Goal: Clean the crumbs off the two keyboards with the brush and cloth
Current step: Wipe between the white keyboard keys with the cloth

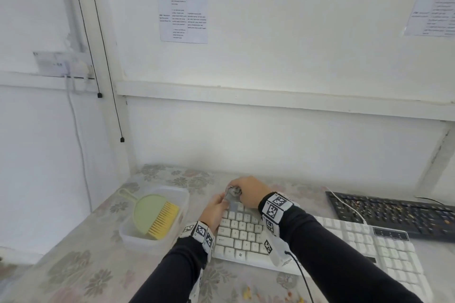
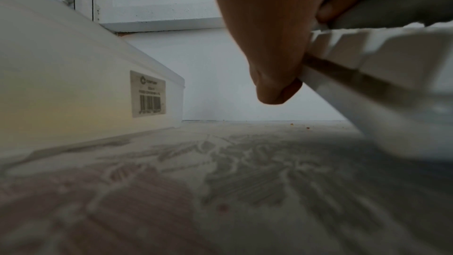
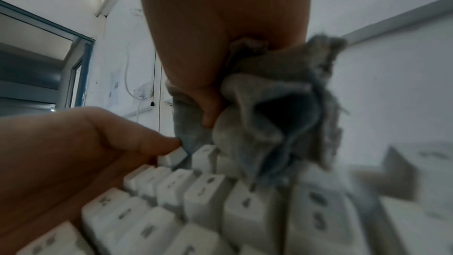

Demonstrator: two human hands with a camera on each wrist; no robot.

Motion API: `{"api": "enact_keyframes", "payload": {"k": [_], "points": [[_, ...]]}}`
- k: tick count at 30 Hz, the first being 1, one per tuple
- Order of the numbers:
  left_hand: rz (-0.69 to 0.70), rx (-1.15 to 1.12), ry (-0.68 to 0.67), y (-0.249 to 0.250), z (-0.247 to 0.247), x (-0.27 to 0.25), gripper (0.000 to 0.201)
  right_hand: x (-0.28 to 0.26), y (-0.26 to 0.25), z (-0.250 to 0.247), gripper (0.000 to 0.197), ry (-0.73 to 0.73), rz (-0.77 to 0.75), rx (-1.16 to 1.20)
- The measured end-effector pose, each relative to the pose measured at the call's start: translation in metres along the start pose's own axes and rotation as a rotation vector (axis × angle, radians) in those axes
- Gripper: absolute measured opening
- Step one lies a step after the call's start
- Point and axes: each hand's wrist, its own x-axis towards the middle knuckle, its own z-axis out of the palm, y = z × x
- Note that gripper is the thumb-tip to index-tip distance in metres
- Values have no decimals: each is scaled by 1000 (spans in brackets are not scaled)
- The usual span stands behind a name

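Observation:
A white keyboard (image 1: 246, 231) lies in front of me. My right hand (image 1: 247, 188) grips a bunched grey cloth (image 1: 233, 194) and holds it down on the keys at the keyboard's far left corner (image 3: 208, 201). In the right wrist view the cloth (image 3: 269, 104) hangs crumpled from my fingers onto the top key row. My left hand (image 1: 220, 202) grips the keyboard's left edge (image 2: 367, 55), thumb on the corner key beside the cloth. A black keyboard (image 1: 394, 214) strewn with crumbs lies at the back right. A green brush (image 1: 157, 214) with yellow bristles rests in a tub.
The translucent plastic tub (image 1: 147, 243) stands just left of my left hand. A white cable (image 1: 349, 206) crosses the black keyboard's left end. Crumbs (image 1: 248, 293) lie on the flowered tablecloth near the front edge. The white wall closes the table's back.

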Motion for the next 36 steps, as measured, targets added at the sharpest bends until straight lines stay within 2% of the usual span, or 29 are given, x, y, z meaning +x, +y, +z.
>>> {"api": "enact_keyframes", "payload": {"k": [4,17,33,36], "points": [[43,61,-24,2,1,-3,25,9,2,0,41,-96,-4,-111],[-6,93,0,1,0,-2,24,-25,44,-13,42,-149,107,-137],[-19,1,23,1,2,-1,24,-115,140,-32,40,-78,312,-278],[-9,5,27,1,2,-2,24,-133,160,-35,32,-34,350,-277]]}}
